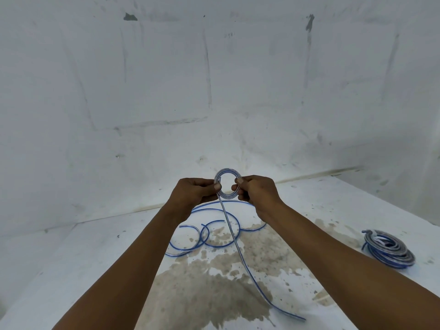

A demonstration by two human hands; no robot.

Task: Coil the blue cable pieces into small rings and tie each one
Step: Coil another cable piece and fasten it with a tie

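A small ring of blue-and-clear cable [227, 172] is held up in front of me above the white surface. My left hand [195, 192] pinches its left side with thumb and fingers. On the ring's right side, my right hand [256, 194] pinches it the same way. From the ring's lower left a free tail [240, 251] hangs down and trails toward me, ending near the front right. Below the hands, loose blue cable pieces [209, 231] lie in open loops on the surface.
A pile of coiled blue cable rings [388, 250] sits at the right on the white surface [71, 270]. A brownish stain [214, 282] spreads over the middle. White walls [166, 79] close the back and left side.
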